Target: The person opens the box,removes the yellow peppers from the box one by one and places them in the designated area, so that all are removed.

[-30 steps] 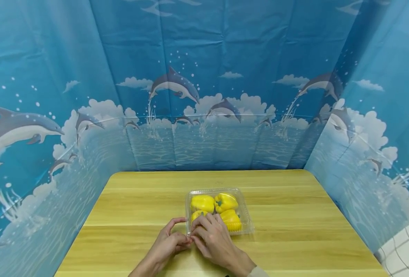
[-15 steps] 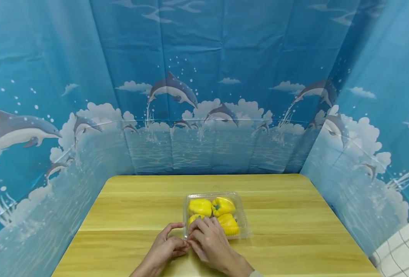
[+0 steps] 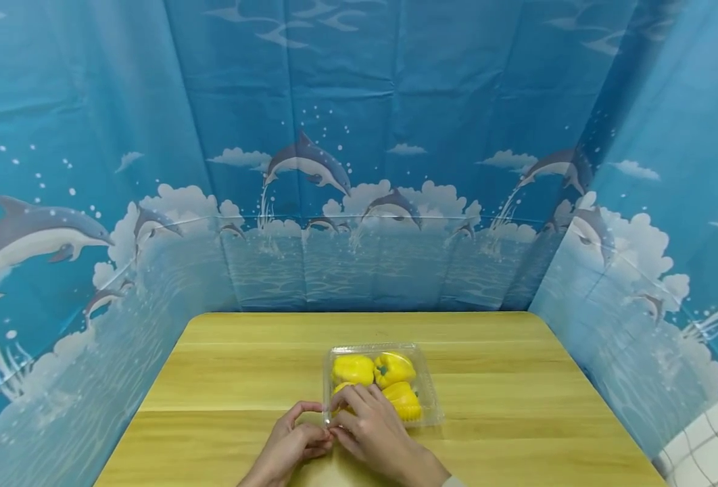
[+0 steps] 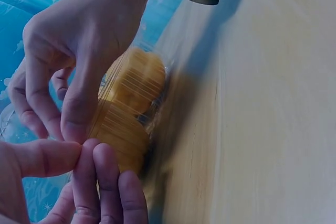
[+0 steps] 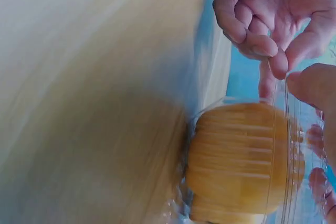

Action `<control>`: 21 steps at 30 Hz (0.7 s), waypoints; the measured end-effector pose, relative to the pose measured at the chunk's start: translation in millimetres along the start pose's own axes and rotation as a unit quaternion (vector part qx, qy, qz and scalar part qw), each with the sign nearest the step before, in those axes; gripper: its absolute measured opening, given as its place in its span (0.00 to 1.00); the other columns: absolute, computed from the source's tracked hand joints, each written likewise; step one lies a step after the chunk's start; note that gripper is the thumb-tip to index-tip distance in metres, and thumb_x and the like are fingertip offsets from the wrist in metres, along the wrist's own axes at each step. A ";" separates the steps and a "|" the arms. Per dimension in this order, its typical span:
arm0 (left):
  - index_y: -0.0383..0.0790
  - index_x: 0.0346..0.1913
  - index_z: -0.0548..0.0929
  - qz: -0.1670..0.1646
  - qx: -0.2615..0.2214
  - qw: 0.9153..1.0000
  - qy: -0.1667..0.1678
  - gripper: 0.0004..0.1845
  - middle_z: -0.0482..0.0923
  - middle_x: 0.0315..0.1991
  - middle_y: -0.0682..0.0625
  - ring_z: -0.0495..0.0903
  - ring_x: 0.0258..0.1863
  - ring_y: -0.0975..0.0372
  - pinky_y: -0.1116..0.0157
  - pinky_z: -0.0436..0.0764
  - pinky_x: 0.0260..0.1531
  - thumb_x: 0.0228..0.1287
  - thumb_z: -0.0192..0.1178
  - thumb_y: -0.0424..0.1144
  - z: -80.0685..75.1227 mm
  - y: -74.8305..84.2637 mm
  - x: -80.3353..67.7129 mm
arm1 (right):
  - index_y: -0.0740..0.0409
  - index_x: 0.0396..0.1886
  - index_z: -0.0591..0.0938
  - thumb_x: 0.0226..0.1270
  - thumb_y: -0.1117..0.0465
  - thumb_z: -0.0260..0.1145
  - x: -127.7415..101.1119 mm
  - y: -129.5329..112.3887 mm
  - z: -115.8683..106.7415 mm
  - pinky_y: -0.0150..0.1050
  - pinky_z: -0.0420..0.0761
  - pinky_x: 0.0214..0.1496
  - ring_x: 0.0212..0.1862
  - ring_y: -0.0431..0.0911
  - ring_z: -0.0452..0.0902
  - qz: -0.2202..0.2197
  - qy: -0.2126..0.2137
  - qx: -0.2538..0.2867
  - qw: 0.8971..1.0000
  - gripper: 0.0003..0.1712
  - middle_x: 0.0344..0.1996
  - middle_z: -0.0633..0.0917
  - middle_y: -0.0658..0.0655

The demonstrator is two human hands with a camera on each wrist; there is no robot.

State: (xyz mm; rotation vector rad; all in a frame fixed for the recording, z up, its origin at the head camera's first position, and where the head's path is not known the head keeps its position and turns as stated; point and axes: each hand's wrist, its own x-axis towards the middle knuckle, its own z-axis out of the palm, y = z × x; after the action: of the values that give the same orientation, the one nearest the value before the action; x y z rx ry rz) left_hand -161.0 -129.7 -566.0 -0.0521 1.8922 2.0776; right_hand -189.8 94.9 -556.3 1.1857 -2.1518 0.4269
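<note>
A clear plastic clamshell box point(image 3: 430, 400) filled with several yellow bell peppers point(image 3: 353, 369) stands on the wooden table. At its near left corner, my left hand point(image 3: 292, 441) pinches the rim between thumb and fingertip, with another finger stretched along the left side. My right hand point(image 3: 376, 431) lies over the front left of the lid and partly hides the front peppers. In the right wrist view the right thumb point(image 5: 315, 85) presses the rim beside the left fingertips, while other right fingers show through the plastic. Ribbed side walls cover the peppers point(image 4: 137, 83) in the left wrist view.
The yellow wood-grain table point(image 3: 517, 406) has rounded far corners. A blue curtain point(image 3: 359, 264) printed with dolphins and clouds surrounds its back and sides. White grid-lined tiles point(image 3: 708, 433) show at the lower right.
Both hands stay at the box's near left corner with only slight finger shifts. The whole head view has moved a little, so the scene sits slightly lower.
</note>
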 end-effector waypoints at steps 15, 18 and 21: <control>0.39 0.66 0.81 -0.018 -0.024 0.999 0.018 0.20 0.94 0.39 0.49 0.92 0.38 0.61 0.62 0.92 0.48 0.74 0.67 0.31 5.2 2.7 3.9 | 0.44 0.36 0.89 0.68 0.61 0.84 1.4 1.5 9.8 0.34 0.70 0.53 0.49 0.40 0.79 -0.023 0.040 -0.026 0.999 0.10 0.51 0.87 0.43; 0.39 0.66 0.81 -0.018 -0.029 0.999 0.016 0.20 0.94 0.38 0.50 0.92 0.38 0.61 0.62 0.92 0.48 0.74 0.67 0.31 5.3 3.9 3.4 | 0.45 0.37 0.89 0.67 0.61 0.84 1.6 2.3 10.8 0.33 0.70 0.53 0.48 0.40 0.78 -0.025 0.043 -0.024 0.998 0.10 0.51 0.87 0.43; 0.39 0.66 0.81 -0.021 -0.037 0.999 0.013 0.20 0.94 0.38 0.50 0.92 0.38 0.61 0.62 0.92 0.48 0.75 0.67 0.31 4.8 4.0 2.2 | 0.45 0.37 0.89 0.67 0.61 0.84 0.9 2.1 11.4 0.33 0.70 0.54 0.49 0.41 0.78 -0.024 0.042 -0.020 0.999 0.10 0.52 0.87 0.44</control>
State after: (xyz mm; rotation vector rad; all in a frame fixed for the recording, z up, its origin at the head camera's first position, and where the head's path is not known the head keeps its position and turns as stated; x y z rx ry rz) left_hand -163.2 -124.9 -562.0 -0.1346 1.8126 2.1288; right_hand -196.2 89.2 -564.1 1.1751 -2.0474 0.4039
